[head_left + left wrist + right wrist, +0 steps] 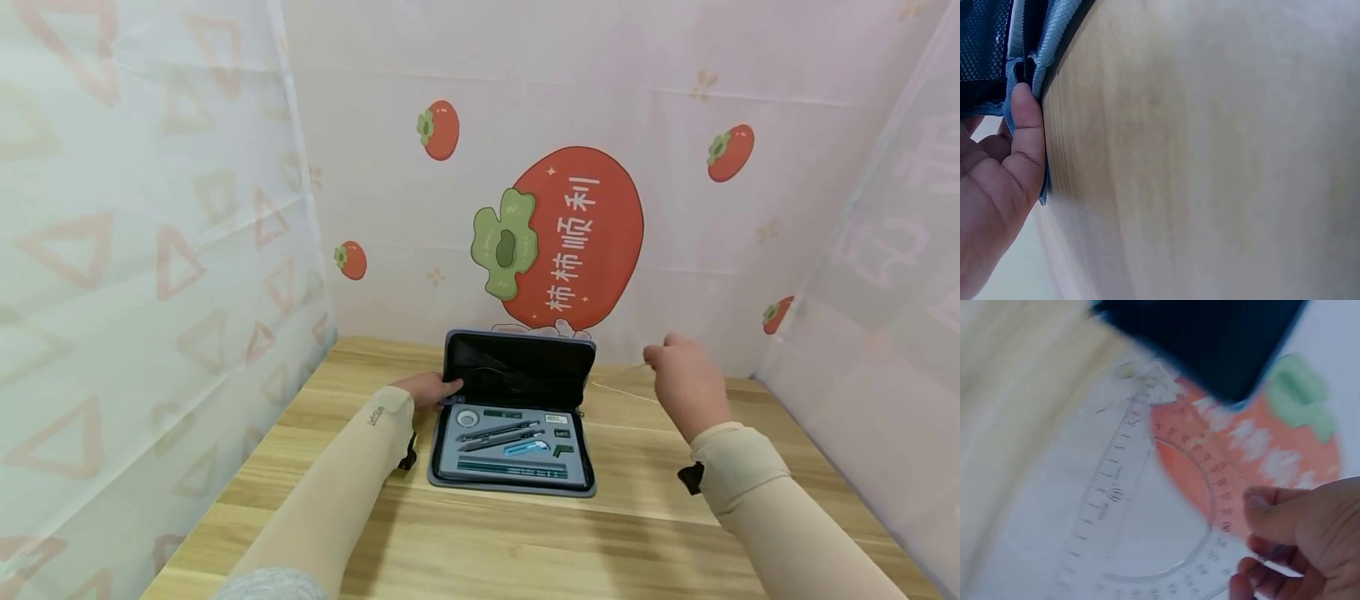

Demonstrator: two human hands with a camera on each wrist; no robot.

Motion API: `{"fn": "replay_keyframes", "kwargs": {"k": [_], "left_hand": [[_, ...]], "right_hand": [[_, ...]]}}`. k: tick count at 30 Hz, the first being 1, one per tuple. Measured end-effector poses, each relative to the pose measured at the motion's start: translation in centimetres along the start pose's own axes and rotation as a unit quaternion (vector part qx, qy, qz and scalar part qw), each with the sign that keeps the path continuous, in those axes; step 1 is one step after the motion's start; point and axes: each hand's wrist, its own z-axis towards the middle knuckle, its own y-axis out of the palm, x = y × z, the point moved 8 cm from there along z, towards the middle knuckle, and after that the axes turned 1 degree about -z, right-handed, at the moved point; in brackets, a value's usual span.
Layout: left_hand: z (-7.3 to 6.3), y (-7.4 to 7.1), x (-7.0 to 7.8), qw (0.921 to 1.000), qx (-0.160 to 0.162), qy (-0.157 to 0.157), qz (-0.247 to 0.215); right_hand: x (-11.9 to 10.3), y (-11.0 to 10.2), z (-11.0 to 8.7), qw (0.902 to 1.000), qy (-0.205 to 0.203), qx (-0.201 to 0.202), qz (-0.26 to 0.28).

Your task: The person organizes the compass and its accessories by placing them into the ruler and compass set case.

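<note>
A blue zippered stationery case (442,492) lies open on the table, its dark lid (517,367) standing up at the back. Its grey insert carries two pen-like compasses (498,435), a roll of white tape (467,418), a light blue cutter (527,448), green pencils (513,467) and small green pieces. My left hand (425,389) grips the lid's lower left edge near the hinge, thumb on the fabric rim. Right of the lid, in the air, my right hand (690,387) pinches a clear plastic protractor (1110,487) by its curved rim, between thumb and fingers.
The wooden table (525,550) runs back to a white cloth backdrop (375,167) printed with persimmons. Patterned cloth walls (135,250) close in the left and right sides. The case's lid stands close to the backdrop.
</note>
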Motion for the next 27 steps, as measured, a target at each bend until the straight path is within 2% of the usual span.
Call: {"fn": "replay_keyframes", "kwargs": {"k": [5, 7, 16, 27], "left_hand": [[0.1, 0.0, -0.2, 1.0000, 0.003, 0.002, 0.001], [0.1, 0.0, -0.3, 1.0000, 0.004, 0.001, 0.005], [-0.1, 0.2, -0.4, 0.9999, 0.006, 0.007, 0.006], [0.0, -0.2, -0.5, 0.9998, 0.010, 0.005, 0.016]], "right_hand": [[-6.0, -2.5, 0.4, 0.9927, -0.063, 0.103, 0.000], [-8.1, -2.9, 0.6, 0.9896, -0.082, 0.118, 0.006], [-15.1, -2.3, 2.5, 0.9825, -0.151, 0.105, -0.032], [-19.5, 0.9, 5.0, 0.9832, -0.173, 0.056, 0.009]]}}
